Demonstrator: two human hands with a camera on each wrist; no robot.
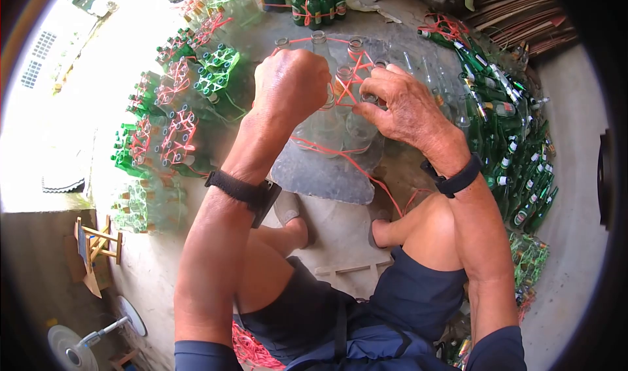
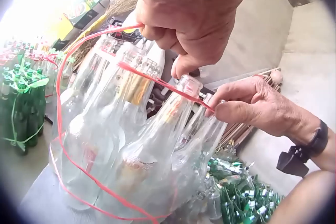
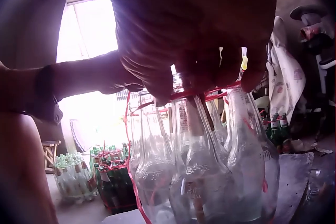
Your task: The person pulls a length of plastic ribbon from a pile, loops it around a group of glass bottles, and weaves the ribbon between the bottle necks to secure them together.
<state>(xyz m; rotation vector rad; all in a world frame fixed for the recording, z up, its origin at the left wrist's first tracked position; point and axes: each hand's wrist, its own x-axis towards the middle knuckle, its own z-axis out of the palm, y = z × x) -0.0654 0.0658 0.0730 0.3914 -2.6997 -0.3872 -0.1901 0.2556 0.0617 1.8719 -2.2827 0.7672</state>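
Note:
A cluster of clear glass bottles [image 1: 327, 126] stands upright on a grey slab [image 1: 320, 175], red strap [image 2: 165, 84] wound around and between the necks. My left hand [image 1: 291, 86] is above the cluster's left side, fingers curled round the strap; in the left wrist view the left hand [image 2: 194, 19] has the strap running out from its fingers. On the other side my right hand [image 1: 409, 106] pinches the strap against a bottle neck with thumb and fingers. From above, in the right wrist view, the right hand [image 3: 194, 29] partly hides the bottle tops. A strap loop hangs round the bottle bodies.
Tied green bottles [image 1: 216, 73] and other bundles stand to the left. More green bottles [image 1: 314, 5] are beyond the slab. Loose bottles [image 1: 517, 149] are piled along the right wall. A small wooden stool [image 1: 98, 243] and a fan [image 1: 72, 348] are at the lower left.

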